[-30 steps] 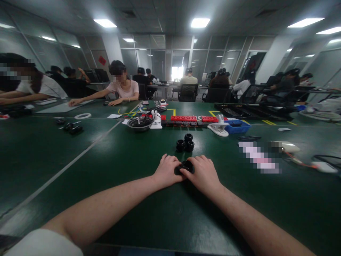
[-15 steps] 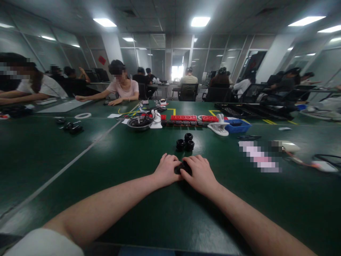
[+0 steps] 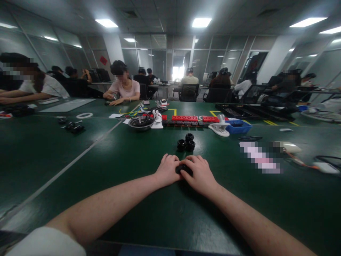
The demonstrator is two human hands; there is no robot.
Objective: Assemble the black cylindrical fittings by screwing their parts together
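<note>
My left hand [image 3: 167, 170] and my right hand [image 3: 202, 172] meet over the green table [image 3: 138, 227], closed around a dark piece [image 3: 184, 168]. Fingers cover most of it, so its kind is hidden; it looks black and rounded. My left hand grips its left side, while the right thumb and fingers wrap its right side. Just beyond the fingertips stand three short black cylindrical parts with open round tops: a rear one [image 3: 189, 137], a left one [image 3: 181, 144] and a right one [image 3: 190, 145]. Neither hand touches them.
Farther back lie red blocks [image 3: 184, 118], a metal bowl [image 3: 141, 127], a white clamp [image 3: 220, 127] and a blue bin [image 3: 241, 128]. Small black parts [image 3: 74, 127] lie at left, a cabled white device [image 3: 326, 167] at right. A co-worker in pink [image 3: 124, 89] sits across the table.
My hands stay together around the dark piece, the right fingers shifting only slightly. The co-worker in pink has drawn an outstretched arm back in. The whole view has shifted a little.
</note>
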